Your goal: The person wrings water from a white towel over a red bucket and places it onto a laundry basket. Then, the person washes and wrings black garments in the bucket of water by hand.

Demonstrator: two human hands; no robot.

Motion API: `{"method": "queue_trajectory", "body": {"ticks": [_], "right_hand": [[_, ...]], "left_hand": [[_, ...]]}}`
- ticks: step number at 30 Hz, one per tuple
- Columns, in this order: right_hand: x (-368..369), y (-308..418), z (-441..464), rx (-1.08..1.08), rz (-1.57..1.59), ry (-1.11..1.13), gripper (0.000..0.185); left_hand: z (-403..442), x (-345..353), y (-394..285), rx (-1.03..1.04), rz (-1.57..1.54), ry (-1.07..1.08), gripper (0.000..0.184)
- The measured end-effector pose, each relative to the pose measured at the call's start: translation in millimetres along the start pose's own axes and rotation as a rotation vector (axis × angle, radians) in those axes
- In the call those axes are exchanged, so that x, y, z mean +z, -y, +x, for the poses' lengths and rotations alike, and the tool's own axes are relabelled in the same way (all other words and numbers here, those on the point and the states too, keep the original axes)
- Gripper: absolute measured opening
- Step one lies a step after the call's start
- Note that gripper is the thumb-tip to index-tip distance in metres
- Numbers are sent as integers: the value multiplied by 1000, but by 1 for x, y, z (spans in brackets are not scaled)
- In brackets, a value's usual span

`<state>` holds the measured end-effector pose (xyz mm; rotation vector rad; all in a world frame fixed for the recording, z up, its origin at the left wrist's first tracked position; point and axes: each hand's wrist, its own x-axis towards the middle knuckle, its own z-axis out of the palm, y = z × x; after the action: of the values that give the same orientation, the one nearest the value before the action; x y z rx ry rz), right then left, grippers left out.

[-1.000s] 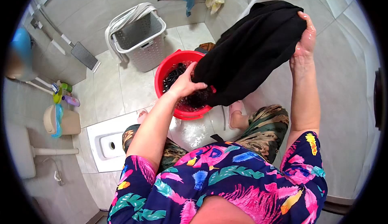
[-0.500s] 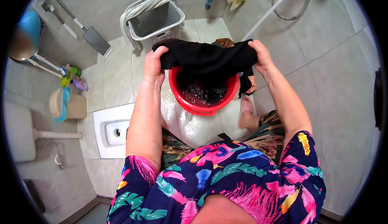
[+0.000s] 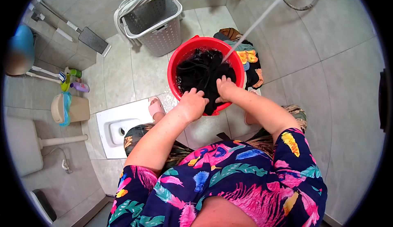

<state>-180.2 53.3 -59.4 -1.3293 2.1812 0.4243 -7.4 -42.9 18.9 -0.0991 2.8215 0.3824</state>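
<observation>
A black garment [image 3: 200, 69] lies bunched in the red bucket [image 3: 172, 65], part of it pulled over the near rim between my hands. My left hand [image 3: 195, 103] is closed on the cloth at the near left rim, fingers bent over it. At the near right, my right hand [image 3: 226, 88] grips the same garment, thumb and fingers curled on the fabric. Their fingertips are partly lost against the black cloth. A white stream of what looks like water [image 3: 262, 18] runs down from the upper right into the bucket.
Behind the bucket's right side lies a pile of coloured clothes [image 3: 247, 56]. A grey laundry basket [image 3: 163, 36] with pale cloth over its rim stands at the back left. A squat toilet [image 3: 110, 118] and a beige bin [image 3: 80, 108] are to the left.
The black garment, stretched between both raised hands over the bucket's far side, has come down into the bucket. Both hands moved toward me and closer together. The stream now shows reaching the bucket.
</observation>
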Motion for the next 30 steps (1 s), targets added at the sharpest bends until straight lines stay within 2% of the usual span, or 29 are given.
{"method": "queue_trajectory", "body": {"ticks": [5,7,8,9,12,15,17,18,23,27,30], "right_hand": [[8,24,35,105,-140,102,96],[20,27,68,139,-231,265,89],[40,25,86,159,-226,204,73],[79,20,121,152,-229,205,73],[88,16,132,116,-212,155,42],[84,8,133,125,-156,106,39],[81,4,141,123,-127,93,38],[81,2,145,122,-117,92,37],[78,-9,167,102,-81,123,34],[66,-17,174,-11,-127,253,32],[46,-21,171,-259,-259,440,31]], "left_hand": [[2,-12,8,-76,-100,69,34],[3,-21,7,-88,-79,196,50],[4,-18,9,-95,-81,198,50],[2,-13,8,-82,-60,155,52],[-3,-10,9,-72,-51,103,54],[-4,-4,14,-60,-47,63,55],[-2,-6,17,-140,-55,133,55],[-3,-1,18,-144,13,71,54],[-3,-4,18,-156,39,61,53],[-9,-28,20,-188,-64,175,53],[-12,-35,26,-222,-41,121,51]]}}
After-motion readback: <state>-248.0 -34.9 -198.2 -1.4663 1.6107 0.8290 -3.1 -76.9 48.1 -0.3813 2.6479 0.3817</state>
